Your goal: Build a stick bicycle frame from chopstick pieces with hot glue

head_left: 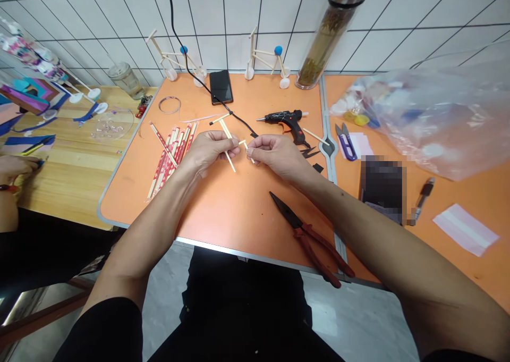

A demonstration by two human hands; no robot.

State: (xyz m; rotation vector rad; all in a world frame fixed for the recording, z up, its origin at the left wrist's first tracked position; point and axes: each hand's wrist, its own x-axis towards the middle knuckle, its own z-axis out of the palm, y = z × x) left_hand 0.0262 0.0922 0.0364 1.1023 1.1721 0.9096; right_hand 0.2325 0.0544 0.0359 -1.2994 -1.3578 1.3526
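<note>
My left hand (213,148) pinches a small frame of wooden sticks (226,130), with a short crosspiece at its far end. Close beside it, my right hand (266,152) grips a short wooden stick (249,154) between thumb and fingers. The two pieces meet or nearly meet between my hands; whether they touch I cannot tell. Left of my left hand lie several chopsticks in red-printed wrappers (169,154). A black hot glue gun (287,121) rests beyond my right hand, and red-handled long-nose pliers (306,234) lie nearer the table's front edge.
Two stick models with blue balls (184,49) stand by the wall near a phone (221,87) and a tall tea bottle (329,38). A black cable (199,81) crosses the table. Purple snips (346,141) and a plastic bag (430,107) lie right. Another person's hand (18,168) is left.
</note>
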